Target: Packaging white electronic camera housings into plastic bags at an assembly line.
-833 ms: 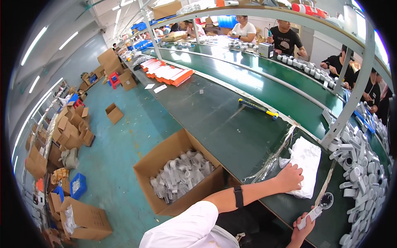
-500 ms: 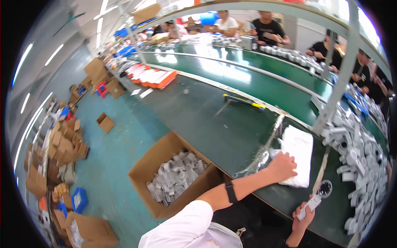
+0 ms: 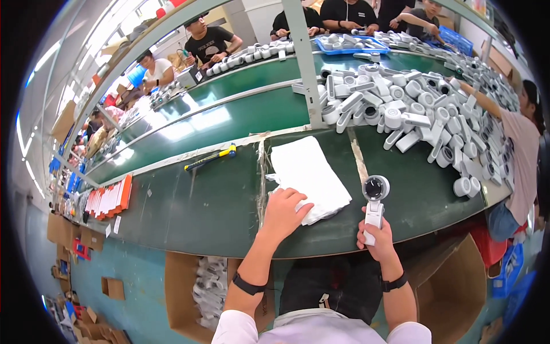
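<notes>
So the right hand (image 3: pixel 377 234) is wrapped around the handle of a white gadget (image 3: pixel 374 210), round head up, over the near edge of the desk (image 3: pixel 200 212). Looks light, stiff plastic, maybe a bit slick, so I'd grab the handle and baby that dark round face. Left hand (image 3: pixel 285 213) is at the soft-looking white stack (image 3: pixel 309 175), can't tell if it's pinching any. Big pile of similar gadgets (image 3: pixel 421 106) farther back.

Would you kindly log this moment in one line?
left hand: at edge of white stack | right hand: gripping pale device | table: yellow tool left, device pile right
</notes>
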`<state>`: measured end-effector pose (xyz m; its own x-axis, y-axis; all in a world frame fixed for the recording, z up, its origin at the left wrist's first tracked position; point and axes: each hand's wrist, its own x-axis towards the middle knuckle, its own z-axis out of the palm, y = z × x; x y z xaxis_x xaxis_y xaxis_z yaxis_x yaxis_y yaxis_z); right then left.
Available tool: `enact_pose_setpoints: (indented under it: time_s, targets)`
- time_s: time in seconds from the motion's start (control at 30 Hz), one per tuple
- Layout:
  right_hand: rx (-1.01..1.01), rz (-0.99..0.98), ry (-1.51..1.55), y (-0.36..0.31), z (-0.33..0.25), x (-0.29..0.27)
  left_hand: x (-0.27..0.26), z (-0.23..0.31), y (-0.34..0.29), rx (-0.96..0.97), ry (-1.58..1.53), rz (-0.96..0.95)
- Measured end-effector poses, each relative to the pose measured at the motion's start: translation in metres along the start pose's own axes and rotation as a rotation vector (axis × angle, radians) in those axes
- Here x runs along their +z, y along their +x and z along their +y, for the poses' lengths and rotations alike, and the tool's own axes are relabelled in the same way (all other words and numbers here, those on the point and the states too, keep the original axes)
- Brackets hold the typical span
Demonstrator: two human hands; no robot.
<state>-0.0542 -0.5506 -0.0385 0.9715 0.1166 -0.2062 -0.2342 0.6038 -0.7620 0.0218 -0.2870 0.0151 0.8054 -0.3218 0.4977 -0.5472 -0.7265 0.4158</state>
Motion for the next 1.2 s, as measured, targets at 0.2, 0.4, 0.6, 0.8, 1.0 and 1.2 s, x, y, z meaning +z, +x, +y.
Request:
enact_pose_setpoints:
  time_s: [0.2,0.4,0.6,0.8,1.0,1.2]
  targets:
    - [0.009,-0.008,-0.002,-0.001,0.002,0.002,0.013,0.015,-0.007,0.048,0.170,-0.194]
    - [0.003,-0.022,0.008,0.002,0.003,0.002,0.012,0.006,-0.003,0.036,0.096,-0.174]
    - [0.007,-0.018,0.009,0.002,0.004,0.000,0.008,0.006,0.006,-0.041,-0.029,-0.170]
    - [-0.013,-0.100,-0.018,-0.006,0.004,-0.001,0.006,0.011,0.006,-0.179,-0.232,-0.065]
    - [0.025,-0.203,-0.334,-0.031,-0.015,0.025,0.004,0.020,0.008,-0.207,-0.306,0.030]
    - [0.154,-0.193,-0.706,-0.021,-0.023,0.041,0.005,0.018,0.009,-0.235,-0.375,0.016]
